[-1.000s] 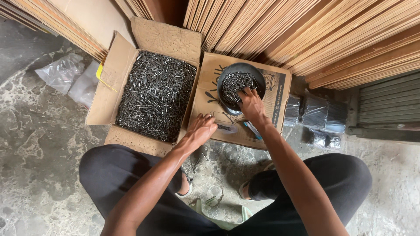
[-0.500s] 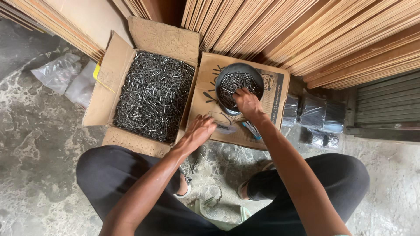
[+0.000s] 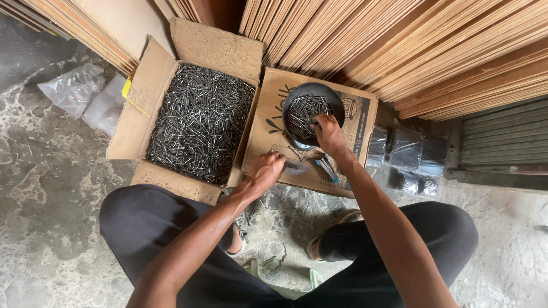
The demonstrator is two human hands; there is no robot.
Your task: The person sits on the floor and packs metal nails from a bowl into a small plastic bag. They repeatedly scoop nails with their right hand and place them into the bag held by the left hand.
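1. Your right hand (image 3: 328, 134) reaches into the black bowl (image 3: 313, 94), fingers curled down among the loose nails (image 3: 302, 111) at the bowl's near right side. Whether those fingers have closed on any nails cannot be told, since the back of the hand covers them.
2. Your left hand (image 3: 264, 171) rests at the near edge of the flattened cardboard sheet (image 3: 268, 122), fingers bent and pinching a small clear plastic bag (image 3: 295, 166) with a few nails lying by it.
3. The bowl sits on that flattened sheet, toward its far side, about half full of dark nails. A thin blue object (image 3: 326, 169) lies on the sheet just beside your right wrist; what it is cannot be made out.
4. Left of the sheet, touching it, stands an open cardboard box (image 3: 214, 48) heaped with the same dark nails (image 3: 200, 122), its flaps folded outward.
5. Right of the sheet, several filled clear packets (image 3: 408, 148) of nails lie on the concrete floor (image 3: 45, 188).
6. To the far left of the box, crumpled clear plastic bags (image 3: 74, 88) lie on the floor.
7. Stacked wooden boards (image 3: 399, 40) lean behind everything.
8. You are crouched, both knees in dark trousers (image 3: 148, 228) spread to either side of your arms, a sandal (image 3: 242, 245) showing under the left leg.
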